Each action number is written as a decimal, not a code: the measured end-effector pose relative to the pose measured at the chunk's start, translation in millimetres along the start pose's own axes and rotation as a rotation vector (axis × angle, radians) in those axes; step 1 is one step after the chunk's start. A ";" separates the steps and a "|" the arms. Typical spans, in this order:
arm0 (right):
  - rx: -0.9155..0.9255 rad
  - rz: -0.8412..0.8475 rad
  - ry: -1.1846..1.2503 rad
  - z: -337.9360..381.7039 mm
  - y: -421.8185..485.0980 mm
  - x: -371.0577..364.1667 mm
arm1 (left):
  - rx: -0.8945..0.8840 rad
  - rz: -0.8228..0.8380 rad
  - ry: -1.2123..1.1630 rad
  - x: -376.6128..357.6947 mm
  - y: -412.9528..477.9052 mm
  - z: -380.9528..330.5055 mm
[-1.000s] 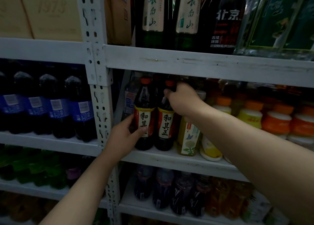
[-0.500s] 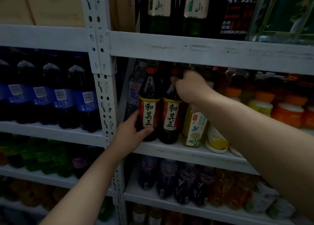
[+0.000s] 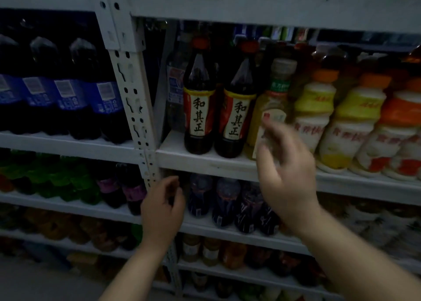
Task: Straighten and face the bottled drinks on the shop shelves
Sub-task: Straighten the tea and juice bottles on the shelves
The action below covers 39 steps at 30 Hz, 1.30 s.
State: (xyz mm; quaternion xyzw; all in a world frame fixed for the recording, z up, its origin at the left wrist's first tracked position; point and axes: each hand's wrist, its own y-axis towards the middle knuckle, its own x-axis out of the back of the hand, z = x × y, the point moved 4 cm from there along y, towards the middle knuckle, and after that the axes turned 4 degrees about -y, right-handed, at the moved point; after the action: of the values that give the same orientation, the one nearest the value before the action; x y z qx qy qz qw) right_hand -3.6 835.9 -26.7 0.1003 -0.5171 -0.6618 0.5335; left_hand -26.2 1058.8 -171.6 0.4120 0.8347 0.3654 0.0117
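Upright yellow bottle (image 3: 270, 102) just above the open, empty right hand (image 3: 288, 177), nearer than the loosely curled, empty left hand (image 3: 163, 209).

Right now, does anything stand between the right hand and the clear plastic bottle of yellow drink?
Nothing visible does. The right hand hangs directly before the clear plastic bottle of yellow drink, hiding its lower part.

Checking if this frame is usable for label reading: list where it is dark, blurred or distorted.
Head view: dim overall, darkest on the cola bottles at left and the lower shelves; head view, right hand smeared by motion, left hand slightly soft; red-label bottles are legible; the shelf post leans, bent by the wide-angle lens.
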 end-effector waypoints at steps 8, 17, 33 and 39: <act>-0.407 0.560 -0.093 -90.7 -137.5 -68.8 | 0.447 0.438 -0.228 -55.3 2.1 46.6; -0.462 0.611 -0.144 -104.9 -83.1 -119.4 | 0.349 0.686 -0.167 -92.8 48.5 43.6; -0.523 0.637 -0.238 -105.3 -71.0 -132.6 | 0.376 0.813 -0.115 -78.7 40.9 49.9; -0.544 0.711 -0.217 -108.7 -68.2 -130.7 | 0.266 0.769 -0.023 -74.6 42.2 55.7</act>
State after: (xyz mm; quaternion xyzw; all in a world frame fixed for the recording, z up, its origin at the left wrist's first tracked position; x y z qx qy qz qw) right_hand 83.4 872.0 -183.8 -0.2969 -0.3800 -0.5558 0.6771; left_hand 69.6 1056.9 -207.3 0.6960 0.6595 0.2273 -0.1701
